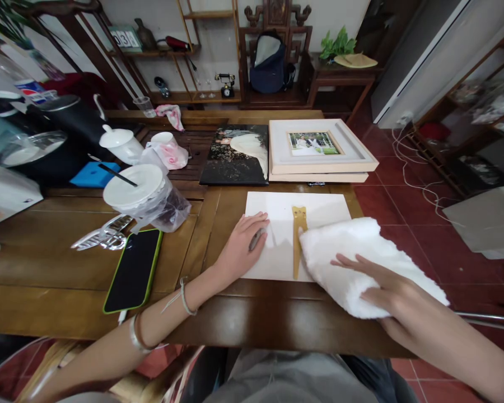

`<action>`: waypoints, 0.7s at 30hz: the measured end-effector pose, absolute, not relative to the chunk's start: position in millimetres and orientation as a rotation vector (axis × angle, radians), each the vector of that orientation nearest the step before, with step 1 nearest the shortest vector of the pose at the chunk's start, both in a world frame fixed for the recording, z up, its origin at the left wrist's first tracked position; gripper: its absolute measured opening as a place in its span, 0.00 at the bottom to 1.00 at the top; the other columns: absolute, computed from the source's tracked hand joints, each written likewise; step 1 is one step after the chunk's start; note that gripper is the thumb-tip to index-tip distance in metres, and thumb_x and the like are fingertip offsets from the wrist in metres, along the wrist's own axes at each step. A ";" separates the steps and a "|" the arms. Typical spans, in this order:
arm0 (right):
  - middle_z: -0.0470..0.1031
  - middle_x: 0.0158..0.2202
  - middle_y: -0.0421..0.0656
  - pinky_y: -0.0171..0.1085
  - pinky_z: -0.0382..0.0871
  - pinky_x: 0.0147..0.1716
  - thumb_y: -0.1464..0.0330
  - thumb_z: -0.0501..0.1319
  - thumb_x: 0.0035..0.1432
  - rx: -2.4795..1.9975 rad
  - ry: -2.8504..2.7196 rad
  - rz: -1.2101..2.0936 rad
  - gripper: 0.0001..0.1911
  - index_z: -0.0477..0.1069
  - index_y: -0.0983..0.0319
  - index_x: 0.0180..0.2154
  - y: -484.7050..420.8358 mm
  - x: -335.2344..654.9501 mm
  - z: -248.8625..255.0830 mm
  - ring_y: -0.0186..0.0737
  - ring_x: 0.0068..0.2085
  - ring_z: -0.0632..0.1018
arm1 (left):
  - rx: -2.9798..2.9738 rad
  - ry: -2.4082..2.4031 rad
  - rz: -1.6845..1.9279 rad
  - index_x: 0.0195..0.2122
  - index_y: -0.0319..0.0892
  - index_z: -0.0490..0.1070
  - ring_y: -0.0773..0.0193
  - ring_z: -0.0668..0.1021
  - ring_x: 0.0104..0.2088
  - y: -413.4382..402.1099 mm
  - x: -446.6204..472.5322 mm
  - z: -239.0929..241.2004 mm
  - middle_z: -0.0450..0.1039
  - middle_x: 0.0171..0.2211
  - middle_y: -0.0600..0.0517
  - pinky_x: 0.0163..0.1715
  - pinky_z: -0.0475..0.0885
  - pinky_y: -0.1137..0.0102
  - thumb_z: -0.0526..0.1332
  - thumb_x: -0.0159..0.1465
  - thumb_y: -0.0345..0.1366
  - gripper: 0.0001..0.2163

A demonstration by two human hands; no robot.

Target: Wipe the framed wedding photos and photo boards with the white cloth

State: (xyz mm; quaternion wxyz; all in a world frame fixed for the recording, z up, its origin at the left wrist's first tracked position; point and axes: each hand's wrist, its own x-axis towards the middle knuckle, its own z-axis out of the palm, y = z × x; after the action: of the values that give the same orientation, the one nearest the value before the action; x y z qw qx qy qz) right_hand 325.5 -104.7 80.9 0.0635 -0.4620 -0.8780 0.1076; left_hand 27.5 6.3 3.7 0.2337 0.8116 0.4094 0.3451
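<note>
My left hand (246, 240) lies flat on the left side of a white board (277, 218), its fingers stretched out. A small grey oval patch shows between thumb and forefinger; whether it is an object or shadow, I cannot tell. My right hand (382, 282) grips a fluffy white towel (348, 240), which covers the board's right part and hangs past its edge. Between the hands a flat golden piece (297, 240), broad and notched at the top and tapering downward, lies on the board. The towel's edge touches it or lies close beside it.
Behind the board are a dark photo panel (239, 154) and stacked pale picture frames (319, 159). To the left are a phone (134, 271) on a cable, a lidded cup with a straw (134, 190), silvery wrapping (105, 235) and a white teapot (121, 144).
</note>
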 end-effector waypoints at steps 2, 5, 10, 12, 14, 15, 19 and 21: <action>0.65 0.61 0.40 0.48 0.75 0.51 0.83 0.51 0.45 -1.399 -2.636 0.352 0.23 0.73 0.54 0.35 -103.3 334.5 84.2 0.52 0.61 0.67 | 2.244 1.124 0.946 0.51 0.43 0.68 0.56 0.70 0.58 5.5 27.1 5.0 0.70 0.55 0.44 0.62 0.59 0.51 0.54 0.67 0.31 0.12; 0.71 0.57 0.43 0.52 0.72 0.55 0.85 0.52 0.47 -1.483 -2.505 0.325 0.21 0.71 0.53 0.31 -87.0 344.1 77.6 0.55 0.60 0.68 | 2.288 1.305 0.922 0.54 0.43 0.66 0.50 0.65 0.61 1.3 27.1 9.9 0.64 0.58 0.41 0.60 0.60 0.50 0.57 0.65 0.36 0.16; 0.63 0.62 0.52 0.65 0.50 0.63 0.81 0.53 0.46 -1.481 -2.388 0.249 0.11 0.63 0.59 0.24 -65.3 337.9 52.8 0.59 0.64 0.60 | 2.118 1.623 0.710 0.63 0.41 0.56 0.37 0.64 0.58 -0.6 25.9 20.7 0.64 0.58 0.37 0.54 0.59 0.39 0.62 0.61 0.44 0.31; 0.59 0.65 0.54 0.64 0.48 0.63 0.81 0.53 0.46 -1.440 -2.410 0.239 0.10 0.62 0.60 0.24 -64.6 333.5 47.6 0.57 0.66 0.57 | 1.969 1.534 0.759 0.62 0.42 0.56 0.40 0.67 0.58 6.0 23.6 21.5 0.65 0.57 0.38 0.54 0.61 0.41 0.62 0.61 0.44 0.30; 0.56 0.66 0.54 0.63 0.47 0.63 0.81 0.53 0.46 -1.408 -2.436 0.218 0.11 0.62 0.60 0.24 -66.0 331.1 46.0 0.55 0.67 0.55 | 1.780 1.418 0.853 0.60 0.43 0.59 0.45 0.71 0.56 16.2 20.8 20.3 0.68 0.56 0.39 0.53 0.66 0.47 0.63 0.60 0.43 0.28; 0.56 0.66 0.53 0.63 0.47 0.64 0.82 0.52 0.46 -1.395 -2.445 0.209 0.11 0.62 0.60 0.24 -66.7 330.8 45.9 0.55 0.67 0.54 | 1.671 1.385 0.883 0.60 0.42 0.60 0.47 0.72 0.55 21.9 19.4 19.7 0.70 0.55 0.39 0.52 0.69 0.50 0.64 0.59 0.41 0.28; 0.55 0.66 0.54 0.62 0.47 0.64 0.82 0.52 0.46 -1.363 -2.447 0.183 0.11 0.64 0.61 0.25 -67.8 332.6 45.1 0.55 0.67 0.54 | 1.263 1.312 0.960 0.58 0.39 0.62 0.49 0.76 0.52 40.1 16.5 25.4 0.73 0.51 0.37 0.50 0.72 0.55 0.68 0.56 0.36 0.29; 0.54 0.67 0.53 0.62 0.47 0.64 0.82 0.53 0.46 -1.347 -2.440 0.181 0.11 0.64 0.61 0.25 -67.6 333.8 43.4 0.55 0.67 0.54 | 1.090 1.310 0.965 0.55 0.36 0.65 0.50 0.77 0.50 44.1 18.0 34.0 0.74 0.49 0.37 0.49 0.72 0.57 0.70 0.53 0.34 0.28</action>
State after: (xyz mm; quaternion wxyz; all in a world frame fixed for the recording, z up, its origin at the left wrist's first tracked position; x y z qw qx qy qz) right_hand 333.8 -67.6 43.4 0.1737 -0.4750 -0.8603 0.0639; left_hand 18.0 44.1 34.0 0.5577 0.4618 0.5554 0.4089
